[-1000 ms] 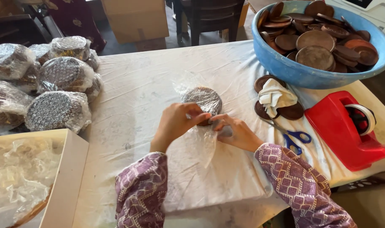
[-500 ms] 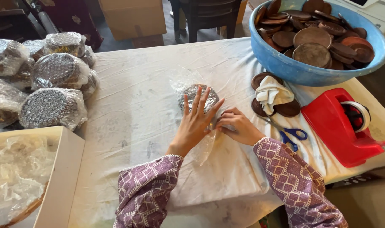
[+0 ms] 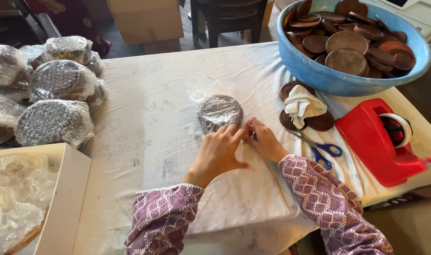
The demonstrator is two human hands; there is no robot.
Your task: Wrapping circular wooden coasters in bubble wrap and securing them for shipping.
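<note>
A round dark disc wrapped in clear plastic film (image 3: 219, 111) lies on the white cloth near the table's middle. My left hand (image 3: 220, 152) lies flat on the film just in front of the disc, fingers together. My right hand (image 3: 265, 140) pinches the film's edge right beside it, fingers closed on the plastic. Both arms wear purple patterned sleeves.
A blue bowl (image 3: 319, 78) of brown discs stands at the back right. Loose discs with a white cloth (image 3: 302, 104), blue-handled scissors (image 3: 325, 152) and a red tape dispenser (image 3: 383, 141) lie right. Wrapped bundles (image 3: 52, 101) pile at left; a white box (image 3: 64, 198) sits front left.
My left hand has come off the top of the disc and now lies flat in front of it. The right hand stays on the film's edge.
</note>
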